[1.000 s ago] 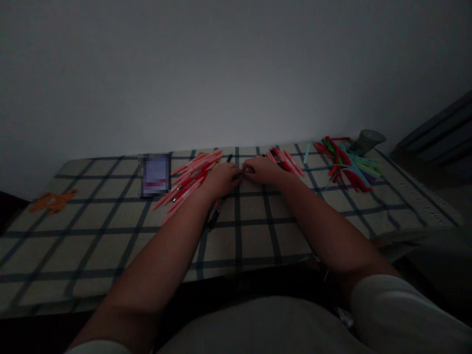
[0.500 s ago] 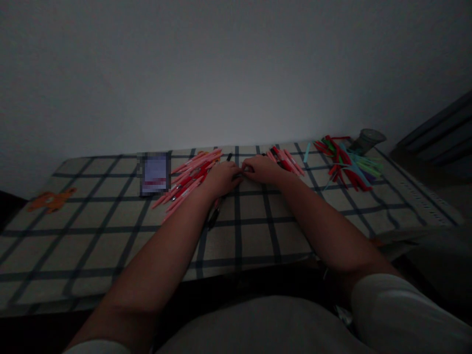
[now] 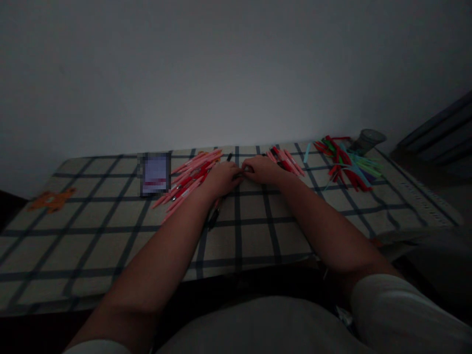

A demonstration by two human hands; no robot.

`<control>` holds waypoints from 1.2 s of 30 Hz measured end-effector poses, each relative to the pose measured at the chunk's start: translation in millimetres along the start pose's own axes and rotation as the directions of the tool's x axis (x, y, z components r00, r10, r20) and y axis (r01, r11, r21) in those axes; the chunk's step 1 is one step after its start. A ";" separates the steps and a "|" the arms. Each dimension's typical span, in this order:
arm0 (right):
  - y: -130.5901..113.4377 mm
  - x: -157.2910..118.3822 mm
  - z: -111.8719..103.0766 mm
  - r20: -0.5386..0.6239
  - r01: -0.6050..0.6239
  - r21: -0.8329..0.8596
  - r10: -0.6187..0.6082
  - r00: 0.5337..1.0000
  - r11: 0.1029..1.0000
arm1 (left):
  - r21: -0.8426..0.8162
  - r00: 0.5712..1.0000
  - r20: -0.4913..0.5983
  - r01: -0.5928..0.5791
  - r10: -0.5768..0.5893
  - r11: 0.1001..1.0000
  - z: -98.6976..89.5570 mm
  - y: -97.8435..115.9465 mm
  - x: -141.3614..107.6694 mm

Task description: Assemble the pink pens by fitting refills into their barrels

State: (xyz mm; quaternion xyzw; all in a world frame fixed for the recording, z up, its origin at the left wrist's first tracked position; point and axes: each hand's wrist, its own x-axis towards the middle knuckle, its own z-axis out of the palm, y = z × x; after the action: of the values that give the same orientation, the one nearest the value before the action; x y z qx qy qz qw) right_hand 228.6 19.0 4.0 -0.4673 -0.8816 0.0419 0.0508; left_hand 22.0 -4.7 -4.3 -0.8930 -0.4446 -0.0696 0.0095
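My left hand (image 3: 224,179) and my right hand (image 3: 261,169) meet fingertip to fingertip above the checked cloth. Both are closed, thumbs and fingers pinched together; whatever they hold is too small and dark to make out. Beneath the left hand and wrist lie pens, one with a black end (image 3: 213,219) poking out toward me and a dark tip (image 3: 229,157) beyond. A spread of pink and red pens (image 3: 190,179) lies left of my left hand. Just beyond my right hand rests a smaller group of pink, red and black pens (image 3: 285,161).
At the right lies a heap of red, green and blue strips (image 3: 348,167) beside a clear cup (image 3: 368,140). One light blue strip (image 3: 307,153) lies apart. A blurred-out tablet-like object (image 3: 155,173) and an orange cutout (image 3: 51,200) are at the left. A wall (image 3: 236,73) borders the table's back.
Hardly anything differs. Both hands stay together in the same place, with only a slight shift of the fingers.
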 end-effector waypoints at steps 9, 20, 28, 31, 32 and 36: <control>0.9 0.8 0.4 0.003 -0.003 0.008 0.003 1.000 1.000 | -0.021 1.000 0.009 0.008 -0.008 1.000 -2.0 1.0 -1.0; -1.0 -0.9 -1.7 0.000 0.002 0.008 -0.002 1.000 1.000 | -0.022 1.000 -0.001 -0.004 0.004 1.000 -0.2 -0.9 -0.6; -1.6 -1.5 -1.6 -0.002 -0.004 -0.002 0.004 1.000 1.000 | 0.003 1.000 0.003 0.005 -0.005 1.000 -0.3 1.1 -0.9; -0.8 -0.9 -1.1 0.001 0.000 -0.001 0.000 1.000 1.000 | 0.018 1.000 0.013 0.001 -0.001 1.000 -0.4 0.9 -0.4; -0.6 -0.7 -0.9 0.002 0.001 0.000 -0.001 1.000 1.000 | 0.022 1.000 0.018 0.001 -0.001 1.000 -0.9 1.1 -0.5; -1.0 -1.0 -0.9 -0.003 -0.004 0.003 0.004 1.000 1.000 | 0.041 0.999 0.042 0.000 -0.002 0.999 -5.2 4.9 -2.2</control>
State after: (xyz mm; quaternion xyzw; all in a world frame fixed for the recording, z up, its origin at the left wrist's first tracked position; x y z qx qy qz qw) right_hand 228.4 17.6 4.9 -0.4691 -0.8806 0.0426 0.0528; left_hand 24.0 -9.9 0.8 -0.8936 -0.4465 -0.0418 0.0184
